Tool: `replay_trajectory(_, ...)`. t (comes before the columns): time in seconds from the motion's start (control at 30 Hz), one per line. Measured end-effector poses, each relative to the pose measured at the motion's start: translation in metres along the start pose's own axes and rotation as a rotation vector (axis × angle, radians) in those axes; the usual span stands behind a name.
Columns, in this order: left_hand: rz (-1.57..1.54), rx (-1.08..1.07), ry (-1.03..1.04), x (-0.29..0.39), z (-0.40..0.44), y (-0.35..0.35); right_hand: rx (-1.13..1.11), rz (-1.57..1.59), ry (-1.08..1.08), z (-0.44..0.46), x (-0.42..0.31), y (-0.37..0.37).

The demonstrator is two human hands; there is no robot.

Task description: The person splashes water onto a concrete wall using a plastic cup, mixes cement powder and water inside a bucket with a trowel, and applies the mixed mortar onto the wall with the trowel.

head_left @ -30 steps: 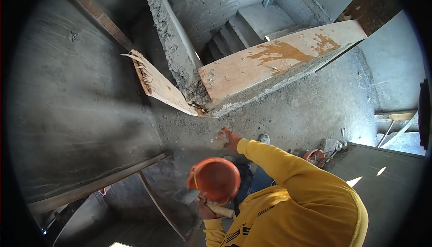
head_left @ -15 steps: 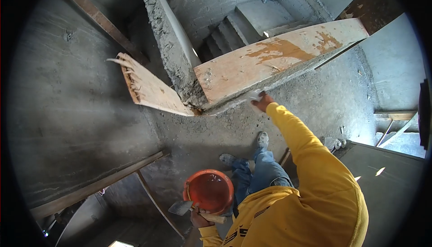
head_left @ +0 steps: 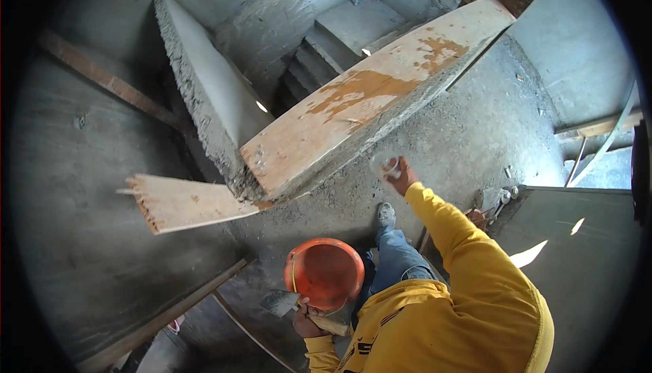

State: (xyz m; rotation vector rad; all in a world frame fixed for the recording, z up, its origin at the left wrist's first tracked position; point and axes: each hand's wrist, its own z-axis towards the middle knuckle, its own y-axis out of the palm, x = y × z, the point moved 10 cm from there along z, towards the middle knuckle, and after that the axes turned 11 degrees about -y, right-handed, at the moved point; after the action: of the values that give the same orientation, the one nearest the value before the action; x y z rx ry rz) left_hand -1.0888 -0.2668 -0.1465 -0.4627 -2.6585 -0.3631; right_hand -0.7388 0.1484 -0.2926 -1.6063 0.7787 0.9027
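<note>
My right hand (head_left: 403, 175) is stretched forward over the floor with its fingers closed around a clear plastic cup (head_left: 384, 165). The cup is tipped so that its round mouth partly shows. Low in the view, my left hand (head_left: 309, 321) is wrapped round a trowel, whose flat metal blade (head_left: 279, 302) points left and whose pale wooden handle (head_left: 329, 324) points right. An orange bucket (head_left: 360, 259) hangs or stands against that same hand, a yellow cord or handle along its left side. Whether the fingers also grip the bucket is hidden.
A long wooden board (head_left: 285, 152) edges the stairwell with concrete steps (head_left: 314, 61). A splintered plank (head_left: 183, 204) juts out left beside a rough-edged concrete wall (head_left: 197, 115). A wooden rail (head_left: 163, 312) lies lower left. Debris (head_left: 492, 203) sits on the right.
The view has swung, so the boards appear turned and farther left. My right hand has rotated the cup, showing more of its mouth. The bucket has come forward and hides one shoe.
</note>
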Motion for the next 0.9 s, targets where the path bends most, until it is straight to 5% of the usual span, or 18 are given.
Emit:
replay_trajectory(0.2,0.049,-0.079,0.016,0.001,0.005,0.045,-0.151,-0.055,0.432,-0.016,0.124,0.064)
replay_trajectory(0.3,0.146,-0.086,-0.005,-0.001,0.002,0.067,0.169,0.586,0.702,0.014,0.093,0.038)
replay_trajectory(0.37,0.204,-0.07,0.013,-0.001,-0.003,0.083,0.282,0.798,0.701,0.042,0.064,0.024)
replay_trajectory(0.5,0.157,-0.189,-0.015,-0.009,-0.003,0.107,0.159,0.761,0.564,0.04,-0.003,0.03)
replay_trajectory(0.6,0.226,-0.186,-0.064,-0.009,-0.016,0.13,-0.519,0.306,0.079,-0.018,-0.063,0.098)
replay_trajectory(0.67,0.245,-0.276,-0.107,-0.013,-0.026,0.146,-0.649,0.024,-0.069,-0.087,-0.086,0.133)
replay_trajectory(0.9,0.536,-0.495,-0.073,-0.002,-0.074,0.176,-0.781,-0.18,-0.071,-0.205,-0.063,0.197)
